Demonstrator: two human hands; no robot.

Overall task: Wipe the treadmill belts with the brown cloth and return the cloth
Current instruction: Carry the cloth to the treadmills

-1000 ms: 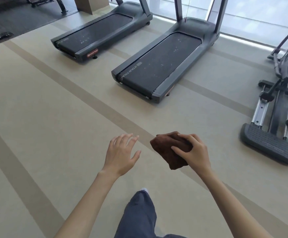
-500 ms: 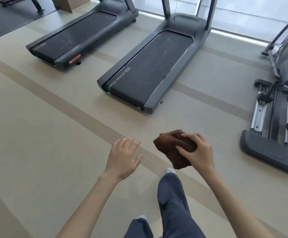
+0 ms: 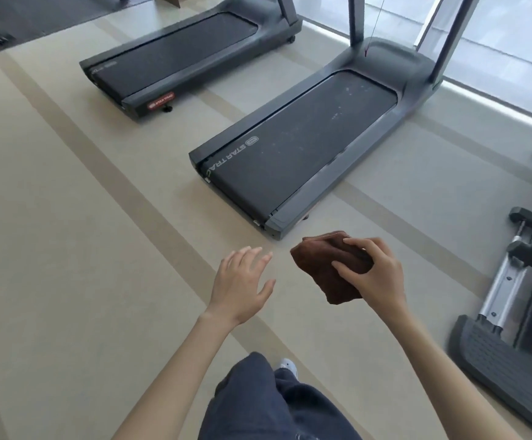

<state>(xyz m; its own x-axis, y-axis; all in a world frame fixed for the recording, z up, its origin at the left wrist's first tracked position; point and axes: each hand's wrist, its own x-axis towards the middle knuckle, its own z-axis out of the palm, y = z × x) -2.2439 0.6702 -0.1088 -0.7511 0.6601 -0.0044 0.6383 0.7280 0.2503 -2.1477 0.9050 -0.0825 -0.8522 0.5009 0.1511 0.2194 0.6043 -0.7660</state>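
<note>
Nearest of all, a knee in dark trousers [image 3: 277, 404] swings forward over the beige floor [image 3: 68, 281], a pale shoe tip just showing. Above it the left hand [image 3: 241, 285] hangs empty, fingers spread and loose, gripping nothing. Beside it the right hand [image 3: 372, 274] has its fingers and thumb closed around the brown cloth [image 3: 325, 274], which is bunched into a wad with one corner drooping below the palm. Just beyond the cloth sits the rear edge of the nearer treadmill [image 3: 293, 173], its belt [image 3: 302, 147] flecked with pale specks toward the front end. Further off to the left is the second treadmill [image 3: 176, 61], and a stepper machine [image 3: 512, 312] stands at the right.

The likely slip, to my eye, is wiping with that tight wad: little cloth would meet the belt, and the far specks near the uprights could be missed. The loose corner might also drag.

Compared with a moment ago, the nearer treadmill's rear edge now lies much closer to the hands, while the grip on the cloth looks unchanged.
</note>
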